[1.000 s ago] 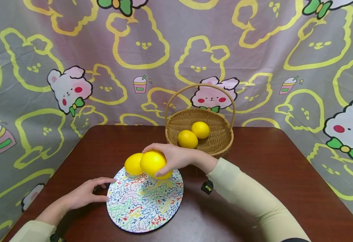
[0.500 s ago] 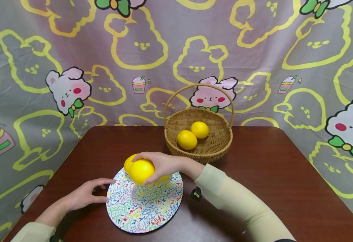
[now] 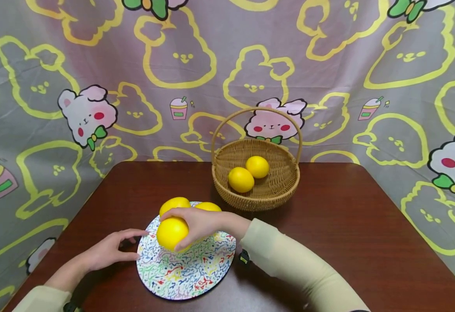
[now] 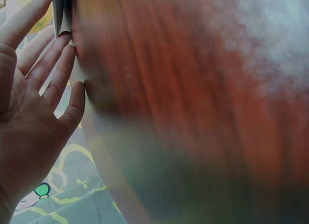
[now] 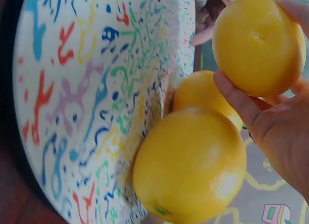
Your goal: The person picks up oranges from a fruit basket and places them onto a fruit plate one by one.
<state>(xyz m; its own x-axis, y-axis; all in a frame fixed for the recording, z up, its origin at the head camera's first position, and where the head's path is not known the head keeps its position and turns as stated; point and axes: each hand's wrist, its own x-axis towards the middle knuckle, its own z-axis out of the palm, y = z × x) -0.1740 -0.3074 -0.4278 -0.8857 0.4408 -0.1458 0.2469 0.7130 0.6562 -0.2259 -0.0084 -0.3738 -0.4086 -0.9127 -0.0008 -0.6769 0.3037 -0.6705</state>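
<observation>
My right hand (image 3: 196,223) grips a yellow orange (image 3: 172,233), thumb on the near side and fingers over the top, above a round board (image 3: 180,277) covered in coloured squiggles. The right wrist view shows this held orange (image 5: 258,45) raised off the board. Behind it, two more oranges sit on the board's far part, one at the left (image 3: 175,204) and one at the right (image 3: 208,206), partly covered by the hand. My left hand (image 3: 108,249) lies at the board's left edge, fingers extended, fingertips right at the rim; the left wrist view shows its open palm (image 4: 29,118).
A wicker basket (image 3: 278,190) with a tall handle stands at the back, holding two oranges (image 3: 241,180). The dark red-brown table (image 3: 328,225) extends around it. A patterned curtain (image 3: 196,52) hangs behind and along both sides.
My right hand has carried its orange left and toward me over the board, revealing more of the two oranges behind. The left hand stays at the rim.
</observation>
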